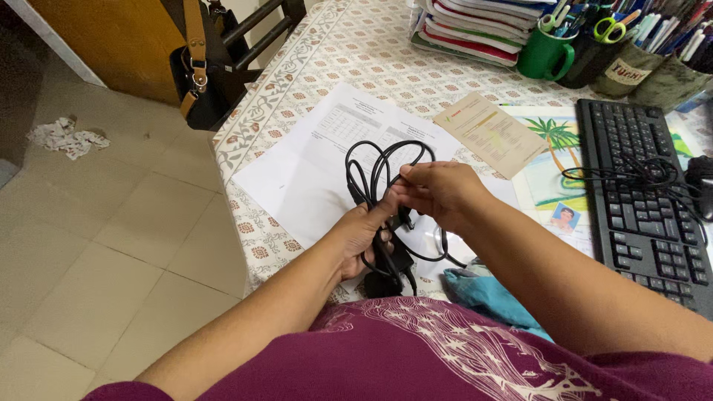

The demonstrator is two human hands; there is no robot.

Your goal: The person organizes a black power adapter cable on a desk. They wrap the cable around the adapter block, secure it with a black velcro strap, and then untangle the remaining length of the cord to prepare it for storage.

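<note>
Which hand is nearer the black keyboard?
Right. The right hand pinches the black cable on the side of the keyboard; the left hand grips the cable farther away.

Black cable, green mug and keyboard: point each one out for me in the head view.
Black cable (382,160): head view, on the loop standing above the hands.
Green mug (541,53): head view, on its side wall beside the handle.
Keyboard (631,186): head view, on the keys in its middle.

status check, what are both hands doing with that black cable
Left hand gripping black cable bundle. Right hand pinching the loops on top. Held above white paper; nothing blocking.
</note>
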